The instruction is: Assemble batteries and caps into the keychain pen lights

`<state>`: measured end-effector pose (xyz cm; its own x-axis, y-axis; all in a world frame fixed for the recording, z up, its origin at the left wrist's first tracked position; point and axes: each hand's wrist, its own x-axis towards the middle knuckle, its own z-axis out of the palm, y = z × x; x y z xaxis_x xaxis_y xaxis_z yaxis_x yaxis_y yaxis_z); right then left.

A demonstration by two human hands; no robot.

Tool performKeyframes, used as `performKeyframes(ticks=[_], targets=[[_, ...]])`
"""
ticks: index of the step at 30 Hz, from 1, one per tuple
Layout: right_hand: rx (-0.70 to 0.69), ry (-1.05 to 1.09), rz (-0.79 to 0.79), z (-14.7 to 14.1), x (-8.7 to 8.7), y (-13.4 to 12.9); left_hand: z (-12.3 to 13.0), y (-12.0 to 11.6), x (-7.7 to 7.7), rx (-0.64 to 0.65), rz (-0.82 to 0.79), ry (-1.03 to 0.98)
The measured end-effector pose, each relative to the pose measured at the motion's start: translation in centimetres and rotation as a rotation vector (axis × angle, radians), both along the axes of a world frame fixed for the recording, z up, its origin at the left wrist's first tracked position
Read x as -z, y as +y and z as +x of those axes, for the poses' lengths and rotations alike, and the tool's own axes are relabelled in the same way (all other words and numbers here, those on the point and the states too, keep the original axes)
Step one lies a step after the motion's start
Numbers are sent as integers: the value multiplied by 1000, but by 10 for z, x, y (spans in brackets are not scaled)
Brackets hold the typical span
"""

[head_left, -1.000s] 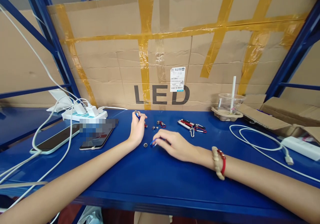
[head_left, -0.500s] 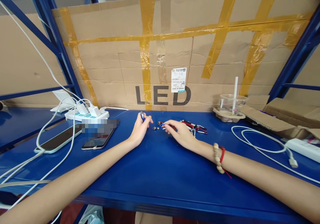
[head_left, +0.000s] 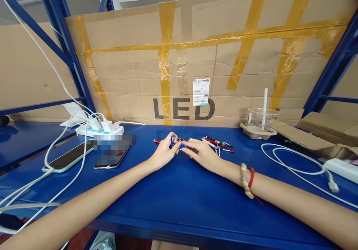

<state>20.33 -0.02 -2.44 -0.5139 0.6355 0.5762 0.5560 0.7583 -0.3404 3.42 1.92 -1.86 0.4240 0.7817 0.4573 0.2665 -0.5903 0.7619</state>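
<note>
Near the middle of the blue table, my left hand (head_left: 163, 154) is closed around a small blue cylinder (head_left: 173, 139) with a silvery end. My right hand (head_left: 203, 154) faces it, thumb and fingers pinching a thin blue piece (head_left: 182, 145); the two hands almost meet there. Behind my left hand a red tube end (head_left: 157, 141) shows, mostly hidden. Small metal bits lie just behind the fingertips, too small to tell apart. Beyond my right hand rests a group of red and silver pen-like tubes (head_left: 214, 142) with a red carabiner clip (head_left: 228, 149).
Two phones (head_left: 73, 155) (head_left: 112, 160) and a white power strip (head_left: 100, 132) with cables stand left. At right are a clear cup (head_left: 258, 119) with a straw, a coiled white cable (head_left: 291, 166) and an open carton (head_left: 324, 130). A cardboard sheet (head_left: 134, 82) stands behind.
My left hand has moved right, bringing the blue cylinder close to my right hand. The red tube end behind it has come into sight. The camera view has shifted slightly.
</note>
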Motion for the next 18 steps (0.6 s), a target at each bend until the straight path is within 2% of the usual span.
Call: performKeyframes(ticks=[7, 14, 18], targets=[[21, -173, 48, -1, 2, -2, 0, 1, 2, -11, 21, 33], [30, -215, 31, -6, -1, -7, 1, -3, -1, 15, 44, 109], [44, -239, 75, -6, -1, -7, 1, -4, -2, -12, 71, 127]])
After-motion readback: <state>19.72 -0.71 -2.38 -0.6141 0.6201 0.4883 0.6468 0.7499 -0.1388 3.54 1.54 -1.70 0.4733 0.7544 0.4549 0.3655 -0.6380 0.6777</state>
